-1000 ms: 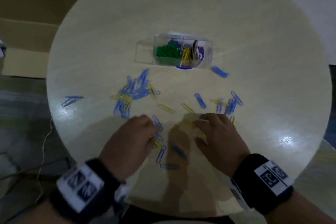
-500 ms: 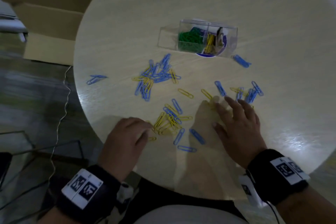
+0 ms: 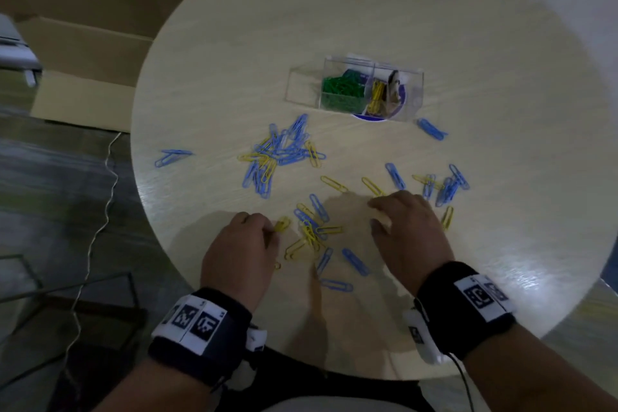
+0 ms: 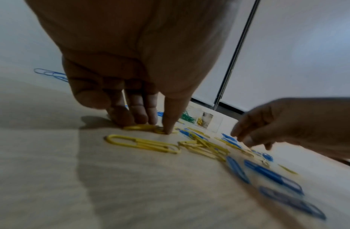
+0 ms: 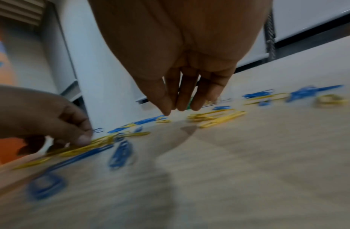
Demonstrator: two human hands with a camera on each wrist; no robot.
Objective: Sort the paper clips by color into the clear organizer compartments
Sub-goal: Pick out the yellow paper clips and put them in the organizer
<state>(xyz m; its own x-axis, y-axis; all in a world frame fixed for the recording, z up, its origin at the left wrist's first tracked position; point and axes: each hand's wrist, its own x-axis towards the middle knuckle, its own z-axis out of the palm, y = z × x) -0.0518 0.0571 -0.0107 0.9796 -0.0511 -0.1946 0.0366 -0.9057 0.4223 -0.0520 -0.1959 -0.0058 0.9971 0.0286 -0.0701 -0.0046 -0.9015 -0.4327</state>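
Note:
Blue and yellow paper clips lie scattered over the round pale table (image 3: 485, 261). At the back stands the clear organizer (image 3: 414, 90), with green clips (image 3: 341, 90) in one compartment and yellow clips (image 3: 378, 95) in the one to its right. My left hand (image 3: 271, 231) pinches a yellow clip (image 3: 282, 223) against the tabletop; in the left wrist view my left hand (image 4: 158, 128) has thumb and fingers down on that yellow clip (image 4: 140, 127). My right hand (image 3: 376, 214) hovers with its fingers pointing down, holding nothing. In the right wrist view my right hand (image 5: 177, 108) is just above loose yellow clips (image 5: 215, 117).
A mixed pile (image 3: 284, 154) lies mid-table, a small heap (image 3: 312, 231) between my hands, and a blue cluster (image 3: 444, 187) to the right. One blue clip (image 3: 431, 129) lies by the organizer. A cardboard box (image 3: 83, 53) and a white cable (image 3: 97, 227) are on the floor to the left.
My right hand has drawn its outstretched fingers back and to the left. My left hand has closed thumb and fingers on a yellow clip at the edge of the small heap.

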